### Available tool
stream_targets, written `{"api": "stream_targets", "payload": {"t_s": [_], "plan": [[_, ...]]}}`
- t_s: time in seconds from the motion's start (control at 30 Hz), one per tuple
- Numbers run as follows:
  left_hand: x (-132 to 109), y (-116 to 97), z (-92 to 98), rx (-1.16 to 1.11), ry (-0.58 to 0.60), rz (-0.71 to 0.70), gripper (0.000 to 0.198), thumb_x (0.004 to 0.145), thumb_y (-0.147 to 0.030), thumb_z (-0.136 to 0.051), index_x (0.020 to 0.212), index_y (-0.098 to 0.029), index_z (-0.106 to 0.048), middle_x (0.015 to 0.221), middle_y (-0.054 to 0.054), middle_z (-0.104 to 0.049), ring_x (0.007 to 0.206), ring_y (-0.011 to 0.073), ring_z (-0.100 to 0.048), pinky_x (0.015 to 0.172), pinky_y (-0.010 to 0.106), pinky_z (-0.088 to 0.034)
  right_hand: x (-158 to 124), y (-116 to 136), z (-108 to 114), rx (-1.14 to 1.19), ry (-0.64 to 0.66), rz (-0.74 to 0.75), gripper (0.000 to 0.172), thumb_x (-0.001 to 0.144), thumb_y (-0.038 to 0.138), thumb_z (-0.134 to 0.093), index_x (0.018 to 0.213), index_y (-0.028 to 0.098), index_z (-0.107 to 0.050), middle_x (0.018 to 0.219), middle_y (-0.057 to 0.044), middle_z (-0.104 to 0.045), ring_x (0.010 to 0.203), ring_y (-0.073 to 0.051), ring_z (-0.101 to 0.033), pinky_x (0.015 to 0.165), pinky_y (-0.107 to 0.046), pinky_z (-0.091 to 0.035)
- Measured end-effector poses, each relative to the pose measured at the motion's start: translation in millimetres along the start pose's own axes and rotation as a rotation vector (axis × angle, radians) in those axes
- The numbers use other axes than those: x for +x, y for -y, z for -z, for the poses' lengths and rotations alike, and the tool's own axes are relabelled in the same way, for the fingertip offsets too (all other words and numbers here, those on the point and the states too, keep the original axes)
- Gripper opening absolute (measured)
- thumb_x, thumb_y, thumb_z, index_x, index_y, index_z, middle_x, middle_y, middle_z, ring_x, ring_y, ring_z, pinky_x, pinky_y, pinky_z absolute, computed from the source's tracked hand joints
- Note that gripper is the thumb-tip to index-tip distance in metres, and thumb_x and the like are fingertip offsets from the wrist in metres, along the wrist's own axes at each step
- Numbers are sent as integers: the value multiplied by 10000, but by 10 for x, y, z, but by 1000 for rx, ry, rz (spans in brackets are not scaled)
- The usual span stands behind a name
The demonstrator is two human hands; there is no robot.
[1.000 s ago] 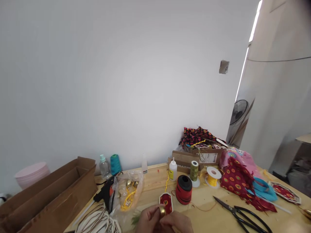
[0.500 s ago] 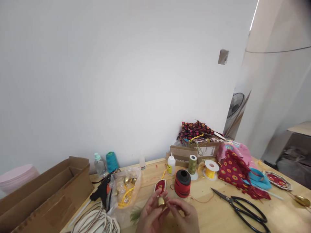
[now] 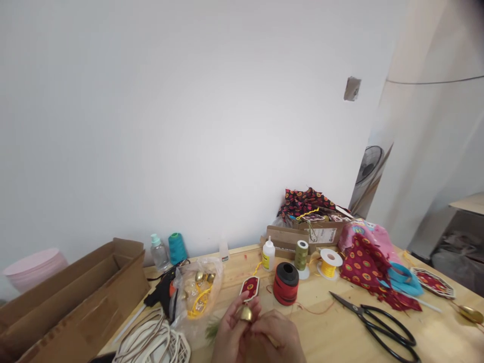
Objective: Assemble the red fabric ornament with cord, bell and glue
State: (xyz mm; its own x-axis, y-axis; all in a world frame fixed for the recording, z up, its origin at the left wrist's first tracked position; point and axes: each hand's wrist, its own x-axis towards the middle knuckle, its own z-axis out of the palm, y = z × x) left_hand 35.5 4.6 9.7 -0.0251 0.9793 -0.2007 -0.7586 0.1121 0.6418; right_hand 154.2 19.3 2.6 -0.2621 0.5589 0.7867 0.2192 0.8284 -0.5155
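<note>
At the bottom middle, a small brass bell [image 3: 246, 314] rests in the fingers of my left hand [image 3: 230, 335], which are closed round it. My right hand [image 3: 280, 333] is closed in a pinch at the bell's lower right; whatever its fingertips hold is too small to make out. Just above the bell lies a red patterned ornament [image 3: 250, 288] with a pale frame, and a twisted yellow cord [image 3: 257, 268] runs from its top. Green threads [image 3: 212, 330] show at the left hand's outer side.
Left are a cardboard box [image 3: 91, 307], a glue gun [image 3: 162, 295], pale frames [image 3: 151, 338] and a plastic bag [image 3: 198, 290] of bells. Behind stand a glue bottle [image 3: 268, 254] and a red thread spool [image 3: 286, 285]. Black scissors [image 3: 378, 322] and red fabric [image 3: 363, 267] lie right.
The bell and both hands have shifted slightly left in view. My right hand has dropped lower, its fingers below the bell, and more of the red ornament shows.
</note>
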Motion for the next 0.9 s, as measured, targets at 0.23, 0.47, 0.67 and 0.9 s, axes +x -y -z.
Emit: {"api": "stream_targets", "payload": {"t_s": [0.23,0.47,0.67,0.9], "plan": [[-54,-72,-65,200,87,-127,372,540,-228,-753,902,-234,-667,980,84,-685,932,245,-609,796,333,-483,8,-6,12,-70,-50,42,104,779,162,-524,702,216,-570,565,21,-631,528,-102,-558,533,-170,-451],[2,-77,32,300,19,-136,264,549,-255,-735,801,-186,-694,920,85,-701,856,246,-633,737,315,-502,4,-32,-16,-59,-9,94,122,755,99,-524,772,213,-565,652,14,-663,570,-104,-581,566,-186,-455],[0,-91,-17,294,-42,-152,289,506,-199,-747,789,-183,-690,891,83,-710,854,234,-633,744,298,-489,-12,-48,-17,-71,34,86,124,776,144,-495,744,226,-583,606,18,-657,560,-109,-583,548,-183,-457],[4,-57,-21,203,-62,13,372,501,-104,-718,855,-196,-652,799,53,-718,770,204,-647,673,278,-480,-5,23,-24,12,87,165,149,821,222,-439,807,238,-586,640,11,-680,560,-105,-603,538,-182,-455]]}}
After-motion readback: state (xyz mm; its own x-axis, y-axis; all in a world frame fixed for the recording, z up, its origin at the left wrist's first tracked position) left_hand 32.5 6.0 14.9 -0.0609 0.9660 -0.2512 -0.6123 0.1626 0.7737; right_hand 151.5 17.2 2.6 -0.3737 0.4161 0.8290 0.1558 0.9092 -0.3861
